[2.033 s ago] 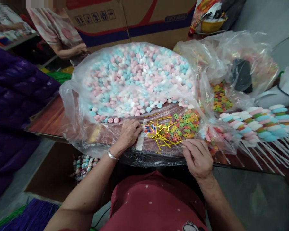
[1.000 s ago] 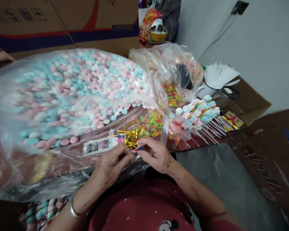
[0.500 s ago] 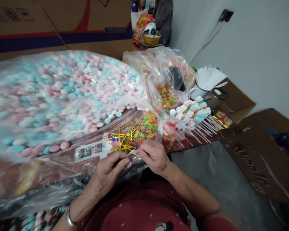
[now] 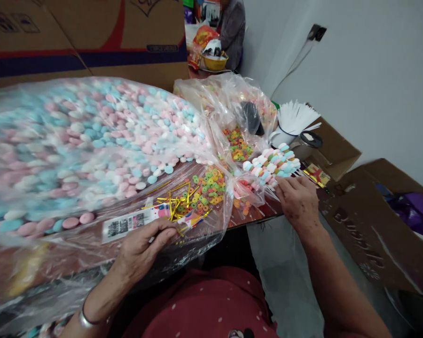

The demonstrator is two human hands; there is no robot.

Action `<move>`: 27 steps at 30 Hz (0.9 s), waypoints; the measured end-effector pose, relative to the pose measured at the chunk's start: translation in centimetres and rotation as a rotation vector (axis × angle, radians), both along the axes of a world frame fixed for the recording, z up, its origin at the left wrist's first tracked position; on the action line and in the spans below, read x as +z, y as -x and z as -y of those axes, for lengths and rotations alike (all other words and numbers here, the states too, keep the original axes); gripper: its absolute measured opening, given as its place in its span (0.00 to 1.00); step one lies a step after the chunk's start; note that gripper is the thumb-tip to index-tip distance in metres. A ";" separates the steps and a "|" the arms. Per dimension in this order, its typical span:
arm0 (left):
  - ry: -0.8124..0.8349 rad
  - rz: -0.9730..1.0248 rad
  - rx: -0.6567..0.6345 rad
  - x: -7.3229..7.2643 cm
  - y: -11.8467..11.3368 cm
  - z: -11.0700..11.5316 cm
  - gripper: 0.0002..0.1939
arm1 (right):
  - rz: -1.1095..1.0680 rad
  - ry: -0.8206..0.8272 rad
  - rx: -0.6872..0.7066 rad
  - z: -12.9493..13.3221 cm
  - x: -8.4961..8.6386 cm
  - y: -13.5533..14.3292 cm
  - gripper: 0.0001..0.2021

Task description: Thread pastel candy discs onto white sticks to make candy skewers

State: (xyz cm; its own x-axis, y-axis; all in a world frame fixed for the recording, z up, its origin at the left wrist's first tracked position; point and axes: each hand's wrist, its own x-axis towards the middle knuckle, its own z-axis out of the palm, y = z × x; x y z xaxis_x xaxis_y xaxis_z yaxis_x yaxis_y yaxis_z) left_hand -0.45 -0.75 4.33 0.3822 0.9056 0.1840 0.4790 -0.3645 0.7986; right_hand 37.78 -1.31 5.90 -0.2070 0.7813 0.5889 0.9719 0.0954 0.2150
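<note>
My right hand (image 4: 298, 202) has just let go of the small printed packet (image 4: 193, 220) and swung out to the candy skewers (image 4: 272, 164), so the packet is now in my left hand (image 4: 141, 249) alone — as I judge it, the work turns from the packet to a skewer. My left thumb and forefinger pinch the packet's near end; it lies at two o'clock from that hand, ring candies (image 4: 211, 188) at one o'clock from it, gold ties (image 4: 178, 206) at ten. My right fingers reach among the white sticks, but I can't tell whether they close on one. The skewers lie piled at two o'clock from the packet — pink, white and blue pieces, with thin greenish-brown bands between.
</note>
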 end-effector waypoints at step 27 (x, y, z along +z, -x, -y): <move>0.127 0.274 0.108 -1.1 3.3 -0.1 0.14 | -0.210 -0.045 0.689 -1.0 2.4 9.5 0.14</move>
